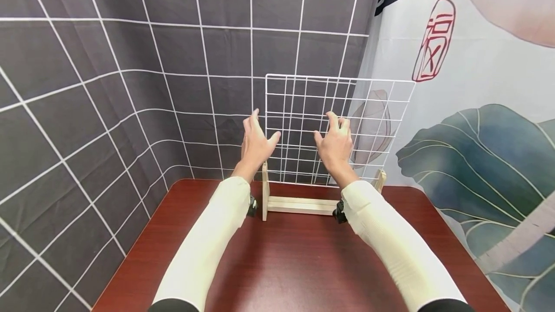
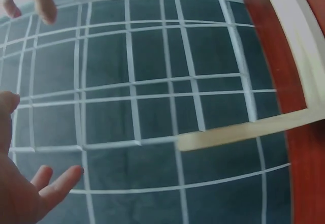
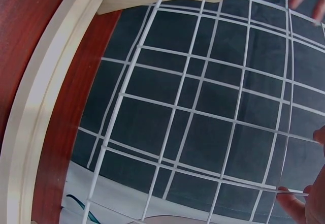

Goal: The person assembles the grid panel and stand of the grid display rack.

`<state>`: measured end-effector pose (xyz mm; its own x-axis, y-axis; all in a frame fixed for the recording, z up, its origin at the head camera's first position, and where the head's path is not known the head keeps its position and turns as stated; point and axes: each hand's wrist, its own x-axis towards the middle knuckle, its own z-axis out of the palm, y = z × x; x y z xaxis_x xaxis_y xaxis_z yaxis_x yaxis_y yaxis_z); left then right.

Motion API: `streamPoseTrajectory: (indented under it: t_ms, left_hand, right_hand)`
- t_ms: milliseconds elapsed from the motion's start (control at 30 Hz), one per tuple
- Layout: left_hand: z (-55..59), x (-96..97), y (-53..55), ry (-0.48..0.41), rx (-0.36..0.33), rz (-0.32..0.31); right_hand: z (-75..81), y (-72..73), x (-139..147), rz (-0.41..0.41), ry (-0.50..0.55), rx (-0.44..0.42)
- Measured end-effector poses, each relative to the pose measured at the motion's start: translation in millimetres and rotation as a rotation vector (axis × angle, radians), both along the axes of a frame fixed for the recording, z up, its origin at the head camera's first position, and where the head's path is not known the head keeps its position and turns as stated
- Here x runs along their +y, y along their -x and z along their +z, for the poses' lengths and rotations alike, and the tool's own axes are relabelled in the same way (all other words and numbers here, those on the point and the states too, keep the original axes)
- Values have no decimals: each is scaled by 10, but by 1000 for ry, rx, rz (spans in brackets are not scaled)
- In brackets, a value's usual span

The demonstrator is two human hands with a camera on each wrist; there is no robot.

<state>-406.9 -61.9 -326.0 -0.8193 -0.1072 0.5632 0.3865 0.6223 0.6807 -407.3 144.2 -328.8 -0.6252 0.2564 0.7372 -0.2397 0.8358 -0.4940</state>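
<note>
At the far edge of the worktop (image 1: 303,264), centre of the head view, I see the white wire grid panel (image 1: 338,129) standing upright, its lower edge down between the two uprights of a pale wooden stand (image 1: 299,204), which I judge is what keeps it vertical. My left hand (image 1: 256,143) is raised at the panel's left edge with fingers spread and straight, gripping nothing; I cannot tell whether the fingertips touch the wire or sit just short of it. My right hand (image 1: 335,142) is lifted in front of the middle of the grid, fingers slightly bent toward the wires, also clamped on nothing that I can make out. From the left wrist view, the left hand's fingers (image 2: 58,183) lie loose at the lower left, apart from the mesh. Behind the panel hangs a dark checked backdrop (image 1: 130,85), and toward the right of the frame a pale cloth with leaf print (image 1: 477,158).
</note>
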Motion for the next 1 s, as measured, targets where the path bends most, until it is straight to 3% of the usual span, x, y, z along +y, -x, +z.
streamPoseTrajectory:
  t_ms: [200,400,700,1000]
  left_hand:
    - [303,178,-20,27,7,73]
    - [465,284,16,70,19,133]
    - [523,362,49,78,15,204]
    - [519,370,71,79,67,195]
  right_hand:
    - [-8,-2,9,-1,1,-8]
    - [-8,-9,2,5,3,1]
    - [-8,-30,2,9,-9,-8]
    - [7,-20,39,18,-38,-39]
